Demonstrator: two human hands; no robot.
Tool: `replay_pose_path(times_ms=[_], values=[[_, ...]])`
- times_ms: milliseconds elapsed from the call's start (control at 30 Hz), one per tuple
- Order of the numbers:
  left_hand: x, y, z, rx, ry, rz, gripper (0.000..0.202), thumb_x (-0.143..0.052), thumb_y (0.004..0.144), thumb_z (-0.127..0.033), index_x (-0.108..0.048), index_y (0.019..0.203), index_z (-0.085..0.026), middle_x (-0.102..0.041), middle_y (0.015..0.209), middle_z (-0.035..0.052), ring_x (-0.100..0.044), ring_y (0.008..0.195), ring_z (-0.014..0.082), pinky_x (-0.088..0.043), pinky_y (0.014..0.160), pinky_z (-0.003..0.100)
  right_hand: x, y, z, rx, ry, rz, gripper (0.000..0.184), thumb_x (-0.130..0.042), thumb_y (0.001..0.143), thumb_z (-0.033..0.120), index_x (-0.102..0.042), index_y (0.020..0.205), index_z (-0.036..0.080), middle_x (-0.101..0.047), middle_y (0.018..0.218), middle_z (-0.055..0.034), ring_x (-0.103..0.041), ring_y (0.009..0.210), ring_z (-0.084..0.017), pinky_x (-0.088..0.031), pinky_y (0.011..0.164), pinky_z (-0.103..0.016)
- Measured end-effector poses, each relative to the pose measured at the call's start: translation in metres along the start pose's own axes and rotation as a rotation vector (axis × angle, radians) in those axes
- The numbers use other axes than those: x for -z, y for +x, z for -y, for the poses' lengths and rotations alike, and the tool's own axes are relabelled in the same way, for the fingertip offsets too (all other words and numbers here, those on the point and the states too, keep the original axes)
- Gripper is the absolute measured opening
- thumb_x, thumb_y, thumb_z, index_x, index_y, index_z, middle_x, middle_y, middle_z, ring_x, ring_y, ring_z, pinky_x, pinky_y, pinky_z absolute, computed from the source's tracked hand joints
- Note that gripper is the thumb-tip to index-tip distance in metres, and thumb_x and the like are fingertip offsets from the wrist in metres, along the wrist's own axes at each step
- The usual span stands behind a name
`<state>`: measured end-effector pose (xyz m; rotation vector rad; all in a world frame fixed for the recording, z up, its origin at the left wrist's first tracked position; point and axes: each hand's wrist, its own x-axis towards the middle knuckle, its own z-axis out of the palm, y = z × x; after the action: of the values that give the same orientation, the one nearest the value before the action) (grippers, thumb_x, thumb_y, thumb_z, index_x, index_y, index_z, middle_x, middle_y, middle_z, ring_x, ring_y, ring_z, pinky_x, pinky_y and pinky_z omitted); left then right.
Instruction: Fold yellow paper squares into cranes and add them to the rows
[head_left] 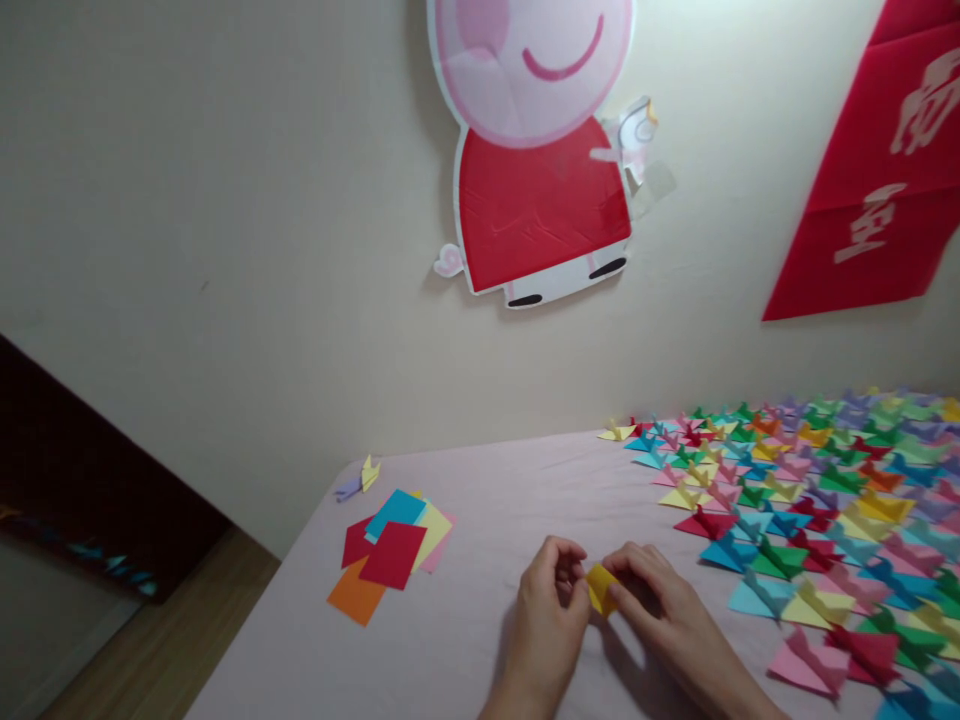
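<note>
Between my two hands is a small folded piece of yellow origami paper (601, 590), held just above the pale pink sheet (480, 640). My left hand (551, 610) pinches its left edge with thumb and curled fingers. On the other side, my right hand (660, 600) grips the right edge between thumb and forefinger. The paper's exact fold is too small to make out. Left of my hands lies a loose pile of square papers in red (395, 553), blue (395, 513), orange (355, 592), pale yellow and pink.
Many folded paper cranes (780, 555) in mixed colours stand in rows on the right. Two small folded papers, one yellow (370, 473), one purple (349, 490), lie at the far left corner. Behind is a wall with a cartoon pig cutout (544, 205) and a red banner (847, 220).
</note>
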<state>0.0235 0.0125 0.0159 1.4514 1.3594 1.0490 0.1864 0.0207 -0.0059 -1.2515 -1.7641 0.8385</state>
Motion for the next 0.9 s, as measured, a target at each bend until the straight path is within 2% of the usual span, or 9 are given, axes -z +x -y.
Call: replay_pose_path(times_ms=[100, 167, 267, 367, 433, 500, 633, 700, 900], values=[[0.001, 0.000, 0.000, 0.018, 0.010, -0.024, 0.029, -0.049, 0.078, 0.001, -0.056, 0.095, -0.021, -0.062, 0.089, -0.0012, -0.060, 0.080, 0.0130, -0.048, 0.073, 0.023, 0.002, 0.000, -0.001, 0.008, -0.110, 0.033, 0.028, -0.052, 0.093, 0.040, -0.065, 0.074, 0.024, -0.065, 0.074, -0.0036, -0.059, 0.077, -0.023, -0.046, 0.070, -0.033], [0.001, 0.000, 0.002, -0.003, 0.050, -0.033, 0.028, -0.050, 0.079, 0.001, -0.056, 0.093, -0.021, -0.061, 0.089, -0.0016, -0.059, 0.078, 0.0127, -0.047, 0.071, 0.022, 0.003, 0.000, -0.002, -0.014, -0.210, 0.031, 0.024, -0.054, 0.092, 0.035, -0.065, 0.073, 0.024, -0.064, 0.073, -0.0035, -0.059, 0.075, -0.023, -0.045, 0.069, -0.034], [0.000, -0.002, 0.006, -0.091, 0.151, -0.006, 0.028, -0.047, 0.080, 0.003, -0.057, 0.089, -0.021, -0.059, 0.092, -0.0008, -0.058, 0.081, 0.0132, -0.046, 0.073, 0.023, 0.004, 0.000, -0.002, 0.005, -0.388, 0.035, 0.021, -0.058, 0.089, 0.030, -0.061, 0.070, 0.023, -0.062, 0.072, -0.0038, -0.056, 0.075, -0.024, -0.043, 0.069, -0.036], [-0.001, -0.004, 0.009, -0.198, 0.302, 0.057, 0.032, -0.044, 0.083, 0.004, -0.060, 0.092, -0.022, -0.058, 0.098, 0.0012, -0.057, 0.090, 0.0161, -0.044, 0.081, 0.028, 0.004, 0.000, 0.000, 0.078, -0.491, 0.042, 0.015, -0.060, 0.087, 0.024, -0.060, 0.072, 0.022, -0.062, 0.079, -0.0050, -0.054, 0.079, -0.025, -0.042, 0.072, -0.039], [-0.001, -0.006, 0.010, -0.250, 0.445, 0.070, 0.033, -0.045, 0.083, 0.003, -0.062, 0.096, -0.023, -0.059, 0.100, 0.0023, -0.054, 0.096, 0.0196, -0.043, 0.085, 0.032, 0.005, 0.001, 0.002, 0.109, -0.473, 0.036, 0.007, -0.059, 0.086, 0.017, -0.060, 0.080, 0.021, -0.062, 0.086, -0.0057, -0.053, 0.082, -0.025, -0.043, 0.073, -0.039], [0.000, -0.007, 0.009, -0.273, 0.564, 0.065, 0.033, -0.047, 0.084, 0.002, -0.064, 0.098, -0.024, -0.060, 0.100, 0.0029, -0.052, 0.098, 0.0224, -0.041, 0.085, 0.035, 0.007, 0.001, 0.006, 0.146, -0.403, 0.073, 0.011, -0.053, 0.087, 0.011, -0.059, 0.086, 0.020, -0.061, 0.090, -0.0060, -0.053, 0.085, -0.024, -0.045, 0.074, -0.038], [0.004, -0.008, 0.006, -0.264, 0.606, 0.080, 0.033, -0.046, 0.089, -0.001, -0.065, 0.101, -0.025, -0.062, 0.100, 0.0026, -0.052, 0.097, 0.0222, -0.040, 0.084, 0.035, 0.015, 0.000, 0.012, 0.236, -0.301, 0.237, 0.023, -0.047, 0.087, 0.004, -0.060, 0.093, 0.022, -0.061, 0.096, -0.0055, -0.054, 0.092, -0.022, -0.046, 0.079, -0.036], [0.005, -0.009, 0.007, -0.258, 0.623, 0.090, 0.035, -0.045, 0.088, 0.000, -0.065, 0.101, -0.026, -0.063, 0.100, 0.0019, -0.052, 0.097, 0.0215, -0.039, 0.084, 0.034, 0.017, -0.002, 0.013, 0.270, -0.300, 0.272, 0.026, -0.046, 0.088, 0.004, -0.062, 0.095, 0.023, -0.062, 0.098, -0.0055, -0.054, 0.094, -0.022, -0.047, 0.081, -0.036], [0.011, -0.014, 0.007, -0.260, 0.658, 0.129, 0.049, -0.043, 0.074, 0.007, -0.062, 0.105, -0.027, -0.064, 0.105, 0.0002, -0.051, 0.101, 0.0204, -0.036, 0.088, 0.033, 0.012, -0.002, 0.001, 0.316, -0.413, 0.176, 0.022, -0.050, 0.091, 0.009, -0.064, 0.082, 0.023, -0.064, 0.086, -0.0039, -0.055, 0.082, -0.020, -0.044, 0.072, -0.033]])
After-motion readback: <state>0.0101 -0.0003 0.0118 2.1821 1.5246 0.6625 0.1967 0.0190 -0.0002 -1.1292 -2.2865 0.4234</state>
